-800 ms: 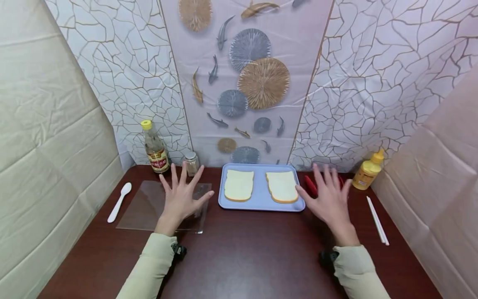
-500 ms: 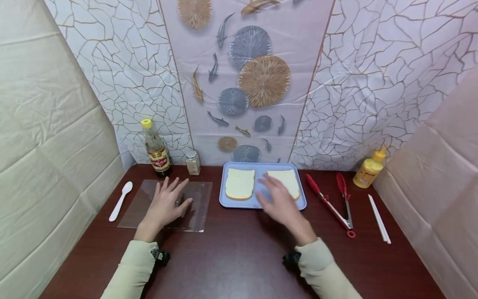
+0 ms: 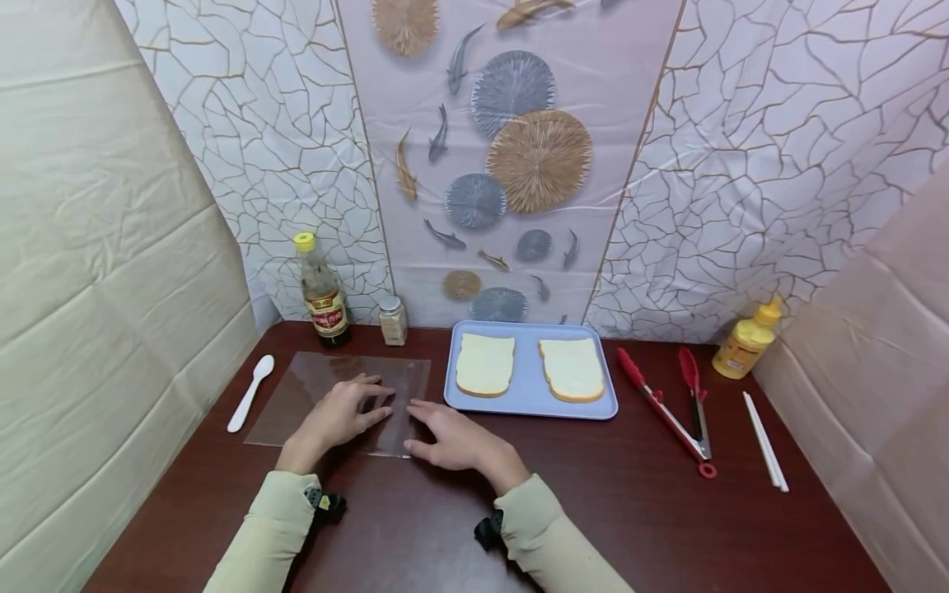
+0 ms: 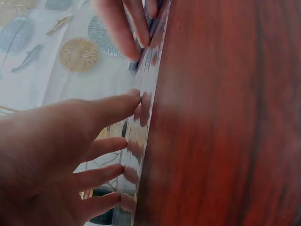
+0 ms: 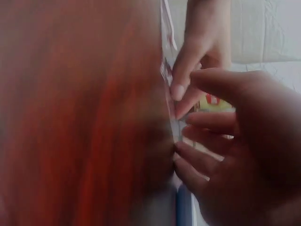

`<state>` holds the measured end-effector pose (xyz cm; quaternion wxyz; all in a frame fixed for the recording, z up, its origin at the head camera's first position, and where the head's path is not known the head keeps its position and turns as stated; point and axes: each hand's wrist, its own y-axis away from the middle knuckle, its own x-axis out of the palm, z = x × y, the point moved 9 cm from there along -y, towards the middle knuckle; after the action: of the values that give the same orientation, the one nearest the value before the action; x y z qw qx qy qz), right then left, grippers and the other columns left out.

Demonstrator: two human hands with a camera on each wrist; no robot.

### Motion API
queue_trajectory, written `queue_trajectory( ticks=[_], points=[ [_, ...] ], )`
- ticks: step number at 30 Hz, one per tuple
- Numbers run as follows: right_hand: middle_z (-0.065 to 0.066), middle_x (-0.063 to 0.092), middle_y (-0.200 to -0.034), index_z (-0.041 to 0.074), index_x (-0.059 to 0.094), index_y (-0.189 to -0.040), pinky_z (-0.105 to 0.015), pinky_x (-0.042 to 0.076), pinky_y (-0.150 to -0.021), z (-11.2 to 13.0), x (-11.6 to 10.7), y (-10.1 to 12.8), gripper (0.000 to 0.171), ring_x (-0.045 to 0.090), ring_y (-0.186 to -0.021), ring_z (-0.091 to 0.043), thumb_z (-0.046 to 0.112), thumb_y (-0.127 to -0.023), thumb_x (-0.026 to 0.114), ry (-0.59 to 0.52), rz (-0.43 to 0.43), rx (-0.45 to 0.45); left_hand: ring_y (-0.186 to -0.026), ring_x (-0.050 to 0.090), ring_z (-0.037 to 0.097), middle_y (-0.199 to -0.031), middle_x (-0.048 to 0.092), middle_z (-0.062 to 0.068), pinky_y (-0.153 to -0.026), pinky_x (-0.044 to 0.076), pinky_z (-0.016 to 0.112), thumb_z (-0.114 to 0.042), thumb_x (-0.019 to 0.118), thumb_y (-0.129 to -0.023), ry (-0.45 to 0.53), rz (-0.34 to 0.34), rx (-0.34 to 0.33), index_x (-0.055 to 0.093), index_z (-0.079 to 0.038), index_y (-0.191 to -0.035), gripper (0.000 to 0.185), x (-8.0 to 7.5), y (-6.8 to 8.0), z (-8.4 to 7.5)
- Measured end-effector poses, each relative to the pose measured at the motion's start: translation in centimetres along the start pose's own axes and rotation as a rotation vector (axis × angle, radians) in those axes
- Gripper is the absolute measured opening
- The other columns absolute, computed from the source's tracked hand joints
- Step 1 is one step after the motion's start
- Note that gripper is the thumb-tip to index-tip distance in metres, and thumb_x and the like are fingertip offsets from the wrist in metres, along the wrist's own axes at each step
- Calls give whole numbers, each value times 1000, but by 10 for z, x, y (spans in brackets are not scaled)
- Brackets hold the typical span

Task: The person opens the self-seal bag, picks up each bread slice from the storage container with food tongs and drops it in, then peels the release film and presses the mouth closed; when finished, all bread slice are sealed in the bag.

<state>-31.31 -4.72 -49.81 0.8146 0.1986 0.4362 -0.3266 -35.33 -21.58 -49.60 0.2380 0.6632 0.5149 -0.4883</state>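
A flat clear plastic bag (image 3: 296, 403) lies on the left part of the dark table. My left hand (image 3: 335, 420) rests on it, fingers spread and fingertips touching its surface in the left wrist view. Just right of it, my right hand (image 3: 455, 438) is at the bag's right edge, its thumb and fingers apart. In the right wrist view the right fingertips (image 5: 181, 146) are close to that edge; whether they touch it I cannot tell. Neither hand grips anything. Behind the right hand sits a blue tray (image 3: 529, 403) with two bread slices (image 3: 485, 365).
A white spoon (image 3: 250, 394) lies at the left. Behind the bag stand a yellow-capped sauce bottle (image 3: 324, 301) and a small jar (image 3: 393, 321). Red-handled tongs (image 3: 670, 420), white chopsticks (image 3: 766, 442) and a yellow squeeze bottle (image 3: 747, 339) are on the right.
My right hand has swept left from over the tongs, across the tray, to the bag's right edge. My left hand has lowered onto the bag, its fingers less widely spread.
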Motion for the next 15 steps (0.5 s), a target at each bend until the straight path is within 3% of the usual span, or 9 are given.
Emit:
queue_trajectory(
  ticks=[8,15],
  points=[
    [-8,36,-176,4,43,-165,-41,33,-133,-3,8,0,67,31,-166,-22,42,-111,58,-3,38,38,-131,70,37,-140,74,13,-101,58,62,-23,83,-98,-24,-75,-71,87,-20,-112,16,-9,-1,3],
    [-10,39,-175,4,46,-163,-43,36,-131,-6,6,1,70,35,-164,-24,50,-111,56,-18,28,19,-124,73,35,-135,77,12,-102,59,58,-23,80,-100,33,-225,-59,85,-17,-107,10,-28,-1,1]
  ],
)
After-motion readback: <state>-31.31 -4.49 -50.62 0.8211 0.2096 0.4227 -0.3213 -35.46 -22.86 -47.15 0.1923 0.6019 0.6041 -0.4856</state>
